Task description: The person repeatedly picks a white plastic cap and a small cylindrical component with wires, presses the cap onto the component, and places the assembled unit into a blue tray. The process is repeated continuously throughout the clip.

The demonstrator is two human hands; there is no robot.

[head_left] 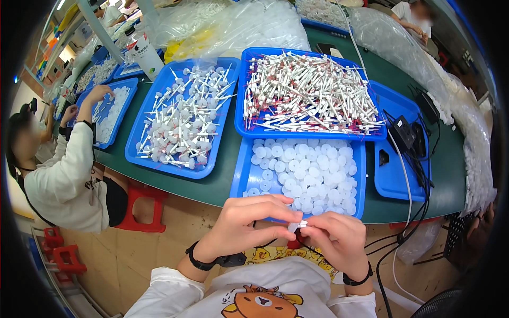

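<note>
Note green table [227,169], laid out, by appearance, for short reach.

Find stick tray [313,134] overlapping far end of disc tray [242,175], presumably to keep both stocks straight ahead while leaving most discs uncovered. Find mixed tray [164,77] farther left, filled with sticks bearing discs, apparently placed apart to avoid mingling with loose stock. Note raised walls on all three, apt to stop small parts sliding off. Observe left hand [246,216] at near edge of disc tray, pinching translucent disc [292,227] between thumb and fingertip. Observe right hand [339,236] opposite, fingers pressed together, pinching white stick [303,224] beside that disc. Judge fingertip holds as chosen for fine control. Cannot tell any join between disc and stick; too small, partly covered.
</note>
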